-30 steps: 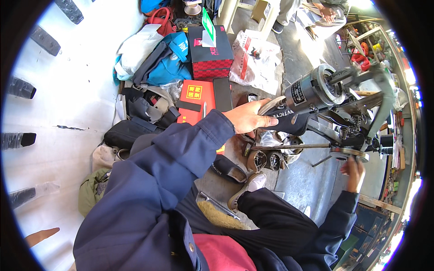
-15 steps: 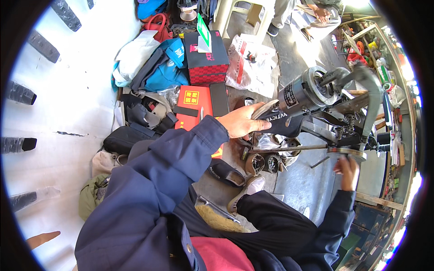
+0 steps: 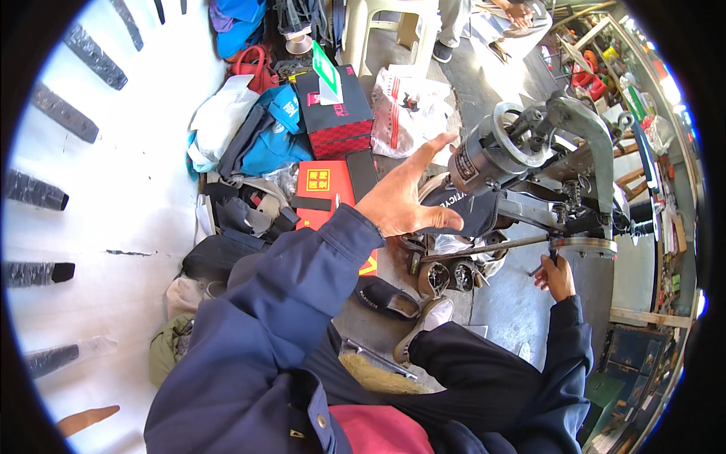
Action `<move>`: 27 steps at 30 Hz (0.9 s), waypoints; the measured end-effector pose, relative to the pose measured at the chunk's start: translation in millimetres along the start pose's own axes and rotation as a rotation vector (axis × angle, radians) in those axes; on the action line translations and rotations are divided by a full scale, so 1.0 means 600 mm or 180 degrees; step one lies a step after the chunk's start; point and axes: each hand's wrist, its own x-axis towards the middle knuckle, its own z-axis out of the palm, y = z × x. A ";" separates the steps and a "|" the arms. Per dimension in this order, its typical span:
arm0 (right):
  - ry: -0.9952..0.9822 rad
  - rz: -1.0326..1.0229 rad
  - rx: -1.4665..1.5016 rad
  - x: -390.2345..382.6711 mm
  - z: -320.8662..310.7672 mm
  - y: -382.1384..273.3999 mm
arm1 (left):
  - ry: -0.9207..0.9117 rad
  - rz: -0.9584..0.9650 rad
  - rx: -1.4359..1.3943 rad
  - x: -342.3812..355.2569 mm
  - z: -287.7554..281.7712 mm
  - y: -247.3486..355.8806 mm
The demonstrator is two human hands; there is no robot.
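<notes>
A: What lies nearest us?
B: At the bottom of the frame we have a crimson cloth garment and dark trousers. Just above the lap, at lower centre, we find a loose black slipper with an open heel on the floor, next to a white-and-tan shoe worn on a foot.
A: And the hands?
B: At right of centre the right grip has loosely bent fingers, just under the flat, round metal wheel; we cannot tell whether it clasps anything. At centre, the left grip is released, thumb and fingers spread wide.
A: Where is the black fabric slipper with pale lettering?
B: Right of centre, beneath the thick cylinder of the grey metal machine. The left thumb overlaps it in our view; we cannot tell whether they touch.
A: Farther off?
B: Left of the hand, a flat red box with a yellow square; toward upper centre, a black box with red patterned sides, a white plastic bag with red stripes beside it, then a cream plastic stool.
</notes>
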 end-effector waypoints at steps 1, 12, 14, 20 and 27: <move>-0.0046 -0.0034 0.0077 -0.004 0.003 -0.011 | 0.0124 0.0198 0.0303 0.008 -0.001 0.008; 0.0132 0.0027 -0.0051 -0.037 0.010 -0.057 | 0.0033 -0.0368 0.0074 0.022 0.010 -0.009; 0.0089 -0.0355 0.0142 -0.055 0.008 -0.076 | -0.0573 -0.0897 -0.0689 0.026 0.002 -0.027; 0.1270 -0.1216 0.0259 -0.079 -0.112 -0.071 | -0.0811 -0.1754 -0.1028 -0.005 -0.001 -0.029; 0.1659 -0.0018 -0.0023 0.014 -0.119 0.060 | -0.0809 -0.1755 -0.1120 -0.008 -0.004 -0.029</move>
